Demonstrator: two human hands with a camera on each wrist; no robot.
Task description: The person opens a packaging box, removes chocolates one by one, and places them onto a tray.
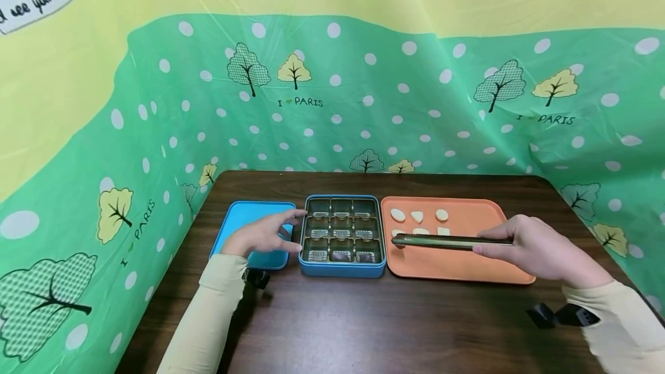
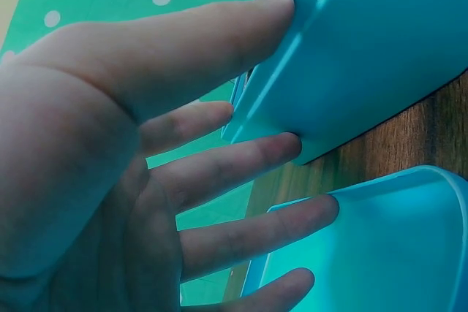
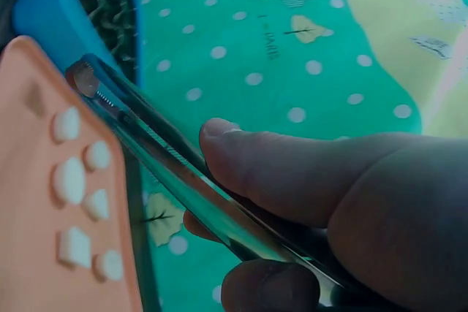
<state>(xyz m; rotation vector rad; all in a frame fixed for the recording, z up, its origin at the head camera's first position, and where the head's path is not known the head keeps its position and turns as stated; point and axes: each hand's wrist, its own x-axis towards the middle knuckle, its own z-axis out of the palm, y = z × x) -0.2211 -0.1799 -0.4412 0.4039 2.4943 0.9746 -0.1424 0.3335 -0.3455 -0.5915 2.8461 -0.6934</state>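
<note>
My right hand (image 1: 535, 244) grips a pair of metal tongs (image 1: 447, 241), held low across the orange tray (image 1: 467, 264) with the tips toward its left side. A small brownish round shape (image 3: 85, 80) shows at the tong tips in the right wrist view; I cannot tell whether it is a held piece. Several small white pieces (image 3: 69, 180) of different shapes lie on the tray. My left hand (image 1: 267, 232) has its fingers spread at the left side of a blue box (image 1: 343, 270), its thumb at the rim. A dark divided insert (image 1: 342, 227) sits inside the box.
A shallow blue lid (image 1: 275, 206) lies left of the box, partly under my left hand. Box and tray stand side by side on the dark wooden table (image 1: 332, 328). A green and yellow printed cloth (image 1: 332, 126) rises behind the table and along its sides.
</note>
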